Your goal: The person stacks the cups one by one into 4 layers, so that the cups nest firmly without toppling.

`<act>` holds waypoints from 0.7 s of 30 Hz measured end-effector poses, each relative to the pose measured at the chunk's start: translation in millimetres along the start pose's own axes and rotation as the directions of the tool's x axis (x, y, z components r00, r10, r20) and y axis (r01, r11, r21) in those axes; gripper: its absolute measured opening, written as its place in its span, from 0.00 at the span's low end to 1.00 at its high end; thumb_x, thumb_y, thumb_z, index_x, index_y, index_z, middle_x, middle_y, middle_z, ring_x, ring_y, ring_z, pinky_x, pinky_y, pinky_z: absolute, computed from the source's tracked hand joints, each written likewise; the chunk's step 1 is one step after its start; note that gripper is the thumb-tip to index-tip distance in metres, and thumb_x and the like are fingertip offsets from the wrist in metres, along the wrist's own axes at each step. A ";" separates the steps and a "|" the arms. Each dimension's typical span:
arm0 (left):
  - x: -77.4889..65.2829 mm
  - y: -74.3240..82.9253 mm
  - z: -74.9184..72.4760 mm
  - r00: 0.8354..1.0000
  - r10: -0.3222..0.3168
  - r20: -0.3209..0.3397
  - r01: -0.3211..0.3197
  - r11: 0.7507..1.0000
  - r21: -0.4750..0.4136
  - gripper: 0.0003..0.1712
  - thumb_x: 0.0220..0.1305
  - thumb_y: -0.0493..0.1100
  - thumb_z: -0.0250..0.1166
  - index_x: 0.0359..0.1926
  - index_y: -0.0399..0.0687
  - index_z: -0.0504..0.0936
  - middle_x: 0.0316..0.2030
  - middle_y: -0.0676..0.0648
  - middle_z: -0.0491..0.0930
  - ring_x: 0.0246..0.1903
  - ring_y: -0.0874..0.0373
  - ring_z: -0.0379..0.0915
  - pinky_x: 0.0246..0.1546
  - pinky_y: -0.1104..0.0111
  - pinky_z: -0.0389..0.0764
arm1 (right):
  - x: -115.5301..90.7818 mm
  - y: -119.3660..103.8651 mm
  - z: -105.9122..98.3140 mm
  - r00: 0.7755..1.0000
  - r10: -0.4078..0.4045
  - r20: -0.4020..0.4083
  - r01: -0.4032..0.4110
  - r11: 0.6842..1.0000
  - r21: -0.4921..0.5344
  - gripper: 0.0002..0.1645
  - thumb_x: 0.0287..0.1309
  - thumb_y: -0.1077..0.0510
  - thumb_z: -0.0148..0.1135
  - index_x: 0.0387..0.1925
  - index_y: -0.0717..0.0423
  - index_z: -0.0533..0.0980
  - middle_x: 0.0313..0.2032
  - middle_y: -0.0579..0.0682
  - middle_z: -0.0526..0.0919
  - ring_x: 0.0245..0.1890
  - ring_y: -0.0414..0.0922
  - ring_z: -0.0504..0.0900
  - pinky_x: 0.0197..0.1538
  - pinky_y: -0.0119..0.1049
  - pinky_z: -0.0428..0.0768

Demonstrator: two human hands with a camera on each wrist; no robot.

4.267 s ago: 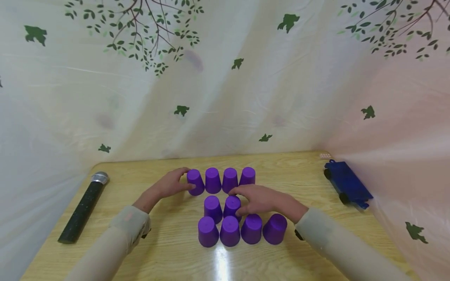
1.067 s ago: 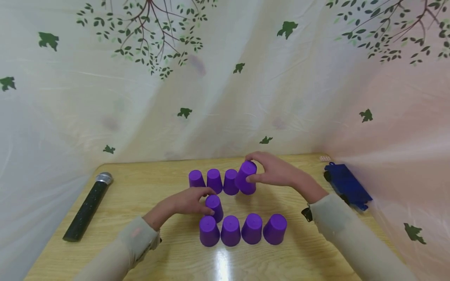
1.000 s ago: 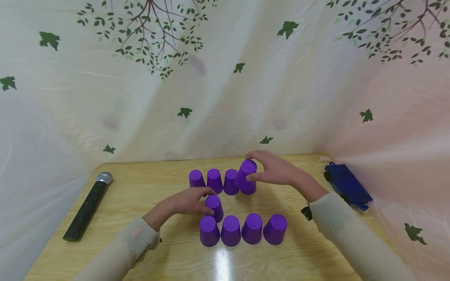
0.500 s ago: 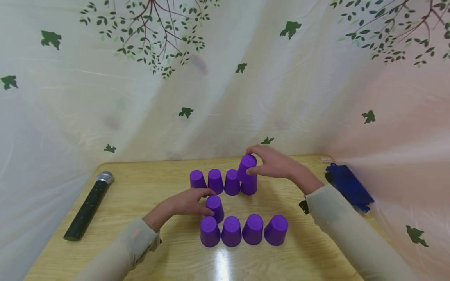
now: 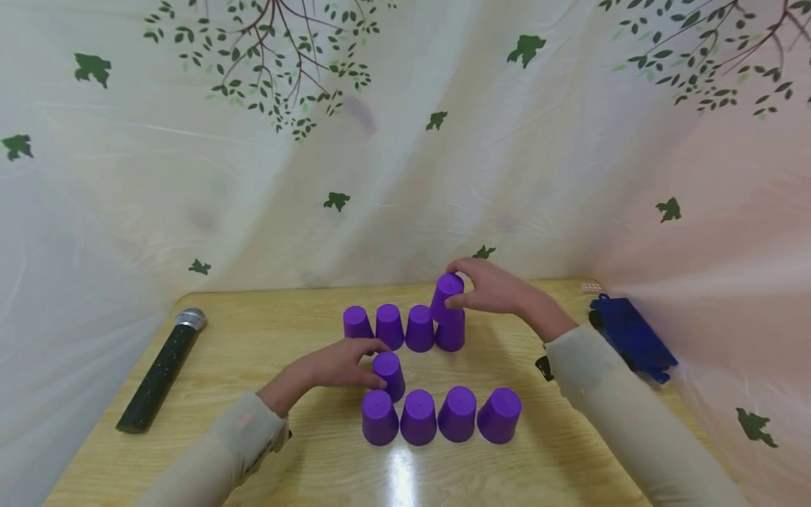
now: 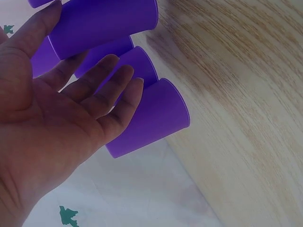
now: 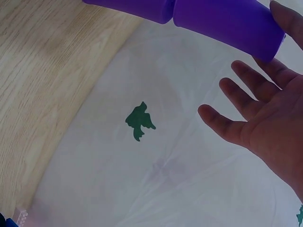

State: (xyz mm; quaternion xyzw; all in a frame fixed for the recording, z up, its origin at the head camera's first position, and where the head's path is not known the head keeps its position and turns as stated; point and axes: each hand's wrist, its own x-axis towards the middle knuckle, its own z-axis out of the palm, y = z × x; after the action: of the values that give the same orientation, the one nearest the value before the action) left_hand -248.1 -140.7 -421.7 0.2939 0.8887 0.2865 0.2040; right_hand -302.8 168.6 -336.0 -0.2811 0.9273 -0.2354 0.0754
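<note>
Upside-down purple plastic cups stand on the wooden table. My right hand (image 5: 491, 285) pinches one purple cup (image 5: 446, 289) between thumb and forefinger, right over the rightmost cup (image 5: 451, 336) of the back row. In the right wrist view the held cup (image 7: 227, 26) meets that lower cup end to end, the other fingers spread away from it. My left hand (image 5: 338, 362) has its thumb and forefinger on either side of a single cup (image 5: 389, 377) between the rows. The left wrist view shows this cup (image 6: 106, 23) at the thumb, with back-row cups (image 6: 151, 116) behind the fingers.
A front row of several cups (image 5: 419, 417) stands near my side. A black microphone (image 5: 161, 373) lies at the left, a blue toy vehicle (image 5: 633, 338) at the right. A white curtain with printed leaves (image 5: 405, 176) hangs behind the table (image 5: 304, 436).
My right hand has taken a cup from the middle and raised it over the back row's right cup. Earlier my left hand moved from the back-left cup to the remaining middle cup.
</note>
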 end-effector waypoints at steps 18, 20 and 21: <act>2.1 -1.0 -1.8 1.000 0.010 0.017 -0.009 1.000 -0.012 0.28 0.61 0.54 0.72 0.59 0.51 0.78 0.56 0.51 0.81 0.63 0.45 0.71 0.67 0.48 0.71 | 10.1 9.2 3.6 1.000 0.005 -0.006 -0.005 1.000 0.013 0.28 0.60 0.47 0.67 0.57 0.56 0.75 0.54 0.54 0.81 0.59 0.53 0.77 0.65 0.54 0.74; 2.2 -0.6 -1.9 1.000 0.009 0.018 -0.009 1.000 -0.013 0.28 0.61 0.54 0.72 0.59 0.51 0.78 0.56 0.51 0.81 0.64 0.45 0.71 0.67 0.48 0.71 | 10.5 8.7 3.6 1.000 0.006 -0.007 -0.006 1.000 0.014 0.28 0.60 0.46 0.67 0.57 0.56 0.75 0.54 0.54 0.81 0.59 0.53 0.77 0.65 0.54 0.74; 2.3 -0.2 -1.9 1.000 0.008 0.018 -0.007 1.000 -0.015 0.28 0.61 0.54 0.72 0.59 0.51 0.78 0.56 0.51 0.81 0.64 0.45 0.71 0.67 0.48 0.71 | 10.6 8.3 3.4 1.000 0.007 -0.008 -0.007 1.000 0.014 0.28 0.60 0.47 0.67 0.57 0.56 0.75 0.54 0.54 0.81 0.59 0.53 0.77 0.65 0.54 0.74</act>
State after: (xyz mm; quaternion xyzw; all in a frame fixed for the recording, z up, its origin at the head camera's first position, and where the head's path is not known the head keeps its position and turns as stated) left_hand -250.9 -140.1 -420.8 0.2983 0.8836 0.2914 0.2131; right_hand -314.7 167.4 -343.1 -0.2765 0.9269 -0.2427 0.0742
